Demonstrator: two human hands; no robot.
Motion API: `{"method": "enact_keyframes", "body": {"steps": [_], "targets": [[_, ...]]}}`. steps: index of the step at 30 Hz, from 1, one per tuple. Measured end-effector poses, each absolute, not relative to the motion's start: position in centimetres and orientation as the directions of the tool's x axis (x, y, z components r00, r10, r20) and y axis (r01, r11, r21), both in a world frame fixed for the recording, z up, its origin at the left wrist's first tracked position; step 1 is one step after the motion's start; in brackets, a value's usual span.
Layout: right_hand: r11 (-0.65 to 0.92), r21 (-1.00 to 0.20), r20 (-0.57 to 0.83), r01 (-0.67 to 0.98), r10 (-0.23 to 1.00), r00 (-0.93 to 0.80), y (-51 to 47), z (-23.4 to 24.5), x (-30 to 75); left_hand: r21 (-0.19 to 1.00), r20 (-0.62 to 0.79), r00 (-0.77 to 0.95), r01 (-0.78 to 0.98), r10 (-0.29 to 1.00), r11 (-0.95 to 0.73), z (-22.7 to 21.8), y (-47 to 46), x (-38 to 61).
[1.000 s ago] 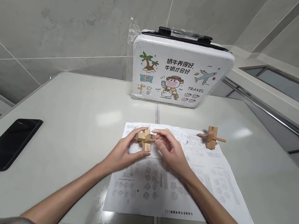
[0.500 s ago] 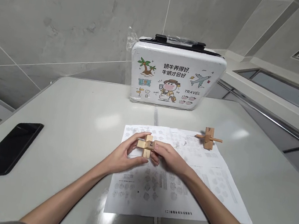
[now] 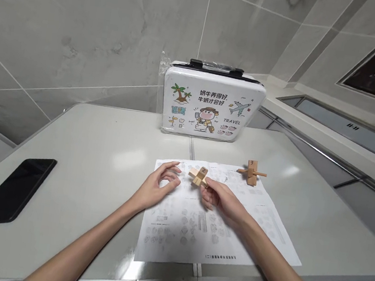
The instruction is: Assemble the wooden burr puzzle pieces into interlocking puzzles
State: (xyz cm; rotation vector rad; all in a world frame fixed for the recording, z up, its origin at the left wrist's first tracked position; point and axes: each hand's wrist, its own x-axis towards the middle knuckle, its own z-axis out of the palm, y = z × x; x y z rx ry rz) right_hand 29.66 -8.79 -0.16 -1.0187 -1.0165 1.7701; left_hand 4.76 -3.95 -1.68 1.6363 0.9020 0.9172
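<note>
A small interlocking wooden puzzle (image 3: 198, 176), pale with one darker face marked like a 2 or Z, is pinched in the fingers of my right hand (image 3: 221, 199). It is tilted, above a printed sheet (image 3: 172, 245) of small diagrams. My left hand (image 3: 157, 184) is a little to the left of the puzzle, not touching it, its fingers curved and apart with nothing between them. A second, browner wooden puzzle (image 3: 251, 173), cross-shaped with a thin stick through it and a mark on its upper piece, rests at the sheet's far right edge.
A white case (image 3: 189, 80) with cartoon prints and a black handle stands at the table's back, partly in clear plastic. A black phone (image 3: 12, 192) lies at the left of the pale table (image 3: 96, 146). A sink (image 3: 333, 121) is beyond the right side.
My left hand has let go of the wooden puzzle and drawn off slightly left. The right hand has kept hold, moved it right and tilted it. The view has shifted slightly.
</note>
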Motion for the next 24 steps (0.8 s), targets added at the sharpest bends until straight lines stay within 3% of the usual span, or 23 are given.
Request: {"method": "enact_keyframes", "body": {"steps": [7,17,24], "targets": [[-0.409,-0.719,-0.387,-0.562,0.907,-0.164,-8.5,-1.6,34.5,0.943,0.121,0.354,0.252,0.927,-0.219,-1.3,-3.2,3.8],[-0.304,-0.694,-0.357,-0.652,0.932,-0.055,-5.8,-1.9,35.8,0.935,0.115,0.237,0.301,0.965,-0.186,-0.2,-2.3,2.9],[-0.222,-0.773,-0.29,-0.594,0.957,0.02,-6.4,-1.1,35.3,0.921,0.099,0.214,0.35,0.972,-0.171,-0.3,-2.4,2.8]]}}
